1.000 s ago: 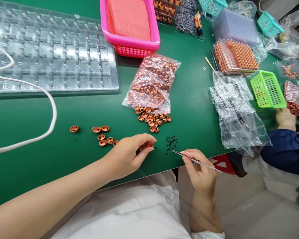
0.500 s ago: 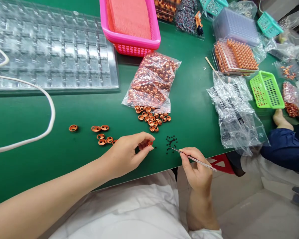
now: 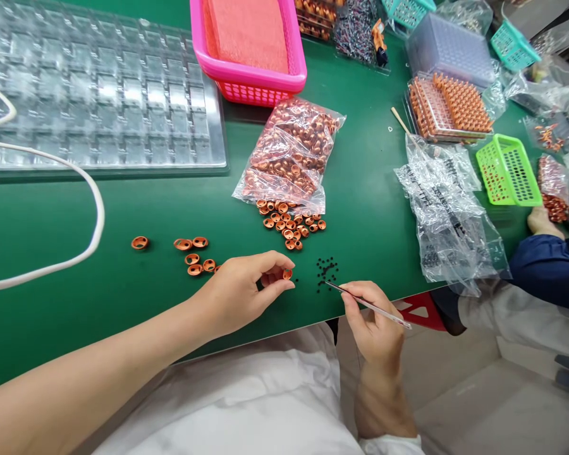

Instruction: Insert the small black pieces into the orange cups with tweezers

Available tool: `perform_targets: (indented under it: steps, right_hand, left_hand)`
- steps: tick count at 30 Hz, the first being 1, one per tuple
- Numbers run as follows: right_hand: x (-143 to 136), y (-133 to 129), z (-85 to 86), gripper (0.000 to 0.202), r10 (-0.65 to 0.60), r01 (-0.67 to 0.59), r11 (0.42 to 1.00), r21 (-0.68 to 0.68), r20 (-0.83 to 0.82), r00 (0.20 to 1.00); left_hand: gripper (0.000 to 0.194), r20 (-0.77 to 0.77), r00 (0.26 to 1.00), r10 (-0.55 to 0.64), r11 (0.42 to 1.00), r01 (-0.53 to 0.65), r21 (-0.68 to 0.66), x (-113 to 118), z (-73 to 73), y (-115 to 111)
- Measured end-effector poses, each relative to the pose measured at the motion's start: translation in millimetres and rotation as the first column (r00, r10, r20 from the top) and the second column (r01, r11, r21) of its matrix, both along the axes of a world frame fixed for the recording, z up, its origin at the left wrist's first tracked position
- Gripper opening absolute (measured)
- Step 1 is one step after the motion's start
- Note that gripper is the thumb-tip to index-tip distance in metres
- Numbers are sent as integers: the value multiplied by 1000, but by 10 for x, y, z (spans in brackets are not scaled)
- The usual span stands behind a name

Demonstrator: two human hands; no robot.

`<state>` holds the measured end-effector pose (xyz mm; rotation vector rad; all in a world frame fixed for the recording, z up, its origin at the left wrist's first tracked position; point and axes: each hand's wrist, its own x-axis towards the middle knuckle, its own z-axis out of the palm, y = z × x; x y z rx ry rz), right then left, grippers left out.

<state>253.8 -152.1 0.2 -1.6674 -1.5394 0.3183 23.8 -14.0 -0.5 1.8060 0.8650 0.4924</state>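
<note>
Between thumb and fingertips, my left hand [image 3: 246, 287] pinches a small copper-coloured cup-shaped piece with a hole [image 3: 287, 274], just above the green table [image 3: 123, 208]. My right hand [image 3: 374, 322] is closed around a pair of thin tweezers [image 3: 372, 307]. Their tips touch or hover over scattered tiny black parts [image 3: 327, 268]; whether they grip one is too small to tell. Left of my left hand lie several larger-looking copper-coloured pieces [image 3: 192, 259]. A heap of loose copper-coloured pieces [image 3: 291, 227] spreads at the mouth of a clear bag [image 3: 291, 151] full of them.
A clear moulded tray [image 3: 208, 167] and a white cable [image 3: 99, 215] occupy the left. Behind the bag stands a pink basket [image 3: 296, 82]. To the right are crumpled plastic bags [image 3: 450, 221], a green basket [image 3: 507, 170] and stacked trays [image 3: 448, 107]. Another person's sleeve [image 3: 545, 272] shows at far right.
My hands stay almost in place, the tweezer tips still at the black parts. The other person's arm at the far right has shifted slightly.
</note>
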Motion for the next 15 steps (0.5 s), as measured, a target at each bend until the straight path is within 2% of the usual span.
perform_targets:
  steps: [10, 15]
  right_hand:
    - [-2, 13, -8, 24, 22, -23, 1000, 13, 30, 999]
    - [-21, -15, -29, 22, -20, 21, 999, 32, -17, 1000]
  left_hand:
    - [14, -18, 1000, -2, 1000, 2, -22, 12, 61, 25]
    - [12, -16, 1000, 1, 999, -2, -42, 20, 58, 14]
